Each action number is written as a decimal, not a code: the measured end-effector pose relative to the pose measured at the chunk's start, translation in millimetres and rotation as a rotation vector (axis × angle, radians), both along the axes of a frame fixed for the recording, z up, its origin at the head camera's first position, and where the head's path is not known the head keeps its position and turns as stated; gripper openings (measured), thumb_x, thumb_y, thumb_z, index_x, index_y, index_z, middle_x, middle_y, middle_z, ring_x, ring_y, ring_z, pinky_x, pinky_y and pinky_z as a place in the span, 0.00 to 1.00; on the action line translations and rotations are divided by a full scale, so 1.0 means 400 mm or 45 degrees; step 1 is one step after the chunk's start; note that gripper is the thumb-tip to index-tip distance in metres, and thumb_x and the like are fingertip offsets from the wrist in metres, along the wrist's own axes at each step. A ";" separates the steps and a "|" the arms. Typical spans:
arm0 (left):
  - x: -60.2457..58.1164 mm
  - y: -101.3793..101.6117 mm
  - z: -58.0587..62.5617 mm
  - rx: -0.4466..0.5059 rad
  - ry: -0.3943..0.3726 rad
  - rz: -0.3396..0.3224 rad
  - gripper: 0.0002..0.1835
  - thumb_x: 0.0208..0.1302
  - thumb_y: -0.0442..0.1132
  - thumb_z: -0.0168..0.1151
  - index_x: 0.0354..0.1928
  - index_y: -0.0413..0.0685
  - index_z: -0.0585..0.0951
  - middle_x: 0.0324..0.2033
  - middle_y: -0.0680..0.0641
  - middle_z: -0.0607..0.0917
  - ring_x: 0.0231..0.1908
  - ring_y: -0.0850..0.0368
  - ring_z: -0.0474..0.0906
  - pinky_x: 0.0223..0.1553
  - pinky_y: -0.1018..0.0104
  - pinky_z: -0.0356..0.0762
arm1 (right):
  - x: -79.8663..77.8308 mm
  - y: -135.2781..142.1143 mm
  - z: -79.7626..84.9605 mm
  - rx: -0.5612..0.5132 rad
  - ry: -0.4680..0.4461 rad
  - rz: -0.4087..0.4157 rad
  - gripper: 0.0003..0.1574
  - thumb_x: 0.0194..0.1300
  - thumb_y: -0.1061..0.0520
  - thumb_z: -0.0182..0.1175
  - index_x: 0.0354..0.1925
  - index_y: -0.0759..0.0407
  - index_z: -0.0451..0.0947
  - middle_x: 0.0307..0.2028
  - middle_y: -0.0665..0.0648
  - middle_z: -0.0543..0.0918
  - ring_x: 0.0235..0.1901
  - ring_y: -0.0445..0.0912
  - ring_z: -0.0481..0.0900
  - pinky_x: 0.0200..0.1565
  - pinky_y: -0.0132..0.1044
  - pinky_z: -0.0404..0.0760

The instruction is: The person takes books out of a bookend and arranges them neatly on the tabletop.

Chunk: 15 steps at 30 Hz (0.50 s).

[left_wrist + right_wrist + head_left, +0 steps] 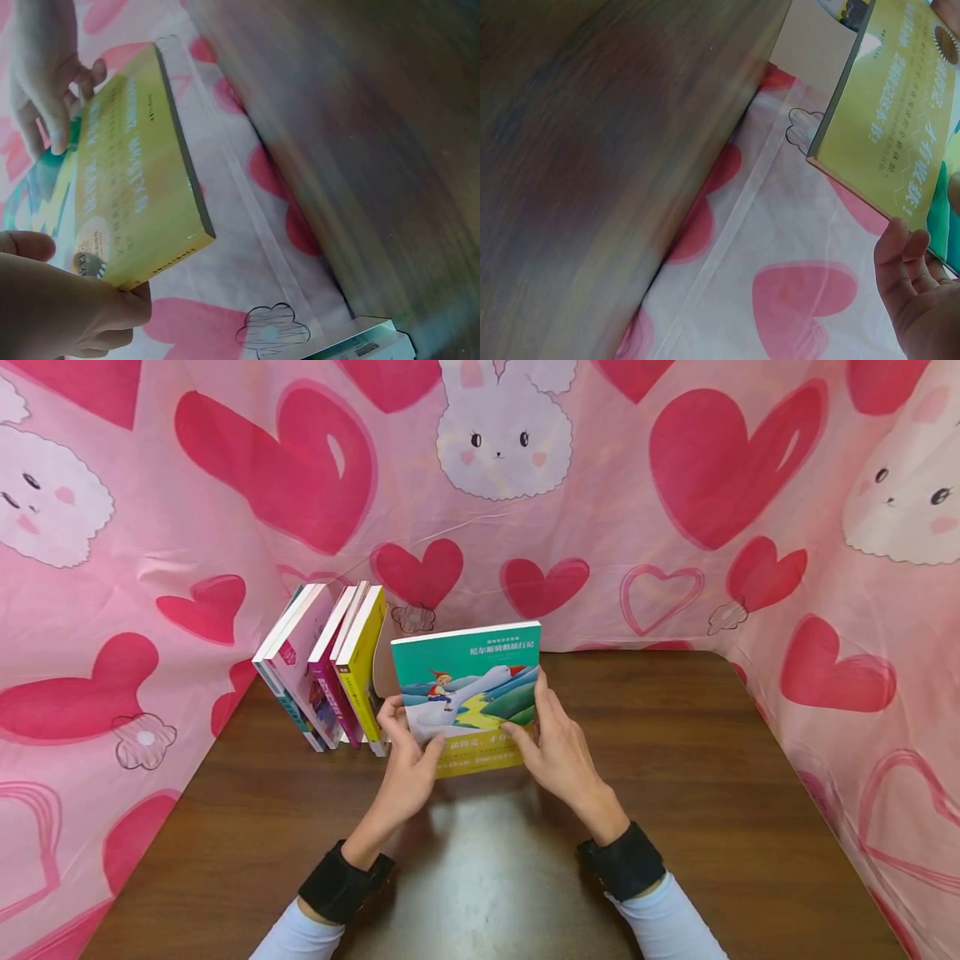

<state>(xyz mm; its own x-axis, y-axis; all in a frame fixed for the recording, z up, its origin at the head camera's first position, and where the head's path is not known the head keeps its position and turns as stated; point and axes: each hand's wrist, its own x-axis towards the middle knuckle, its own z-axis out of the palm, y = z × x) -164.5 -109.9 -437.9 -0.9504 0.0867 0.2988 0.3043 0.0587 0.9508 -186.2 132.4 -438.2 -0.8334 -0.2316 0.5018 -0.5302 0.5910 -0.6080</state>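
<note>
A book [480,693] with a green top, an illustrated cover and a yellow lower band is held up over the table, its cover facing me and slightly tilted. My left hand [408,760] grips its left edge, thumb on the front and fingers behind. On the opposite edge my right hand [558,743] holds it the same way, thumb on the cover. In the left wrist view the yellow band of the book [142,172] shows with its lower edge. The right wrist view shows curled fingers [904,259] at the book's side [885,112].
Several books stand leaning at the left back of the table, among them a yellow book [363,668] and a pink book [303,660]. A pale bookend [386,652] is partly hidden behind the held book. Heart-patterned cloth [615,510] surrounds the brown wooden table [675,760].
</note>
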 end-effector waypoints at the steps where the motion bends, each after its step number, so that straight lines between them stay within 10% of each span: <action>1: 0.000 0.002 -0.002 0.001 0.019 0.003 0.36 0.75 0.24 0.51 0.70 0.57 0.42 0.70 0.41 0.59 0.68 0.48 0.63 0.70 0.45 0.59 | 0.000 0.001 0.000 0.004 0.000 -0.002 0.66 0.69 0.53 0.72 0.86 0.50 0.38 0.54 0.58 0.74 0.33 0.46 0.72 0.29 0.36 0.76; 15: -0.008 0.003 -0.001 -0.216 0.094 0.043 0.39 0.76 0.22 0.48 0.74 0.55 0.40 0.67 0.36 0.58 0.67 0.41 0.62 0.69 0.42 0.62 | -0.007 0.000 -0.006 0.004 -0.091 -0.002 0.66 0.72 0.53 0.70 0.86 0.47 0.33 0.63 0.61 0.72 0.47 0.51 0.79 0.53 0.51 0.86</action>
<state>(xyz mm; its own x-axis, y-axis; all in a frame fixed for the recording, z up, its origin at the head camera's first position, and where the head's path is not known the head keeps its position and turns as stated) -167.5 -108.5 -438.2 -0.9296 0.1104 0.3516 0.3680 0.2277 0.9015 -188.8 132.3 -440.7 -0.8674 -0.2313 0.4406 -0.4846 0.5938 -0.6423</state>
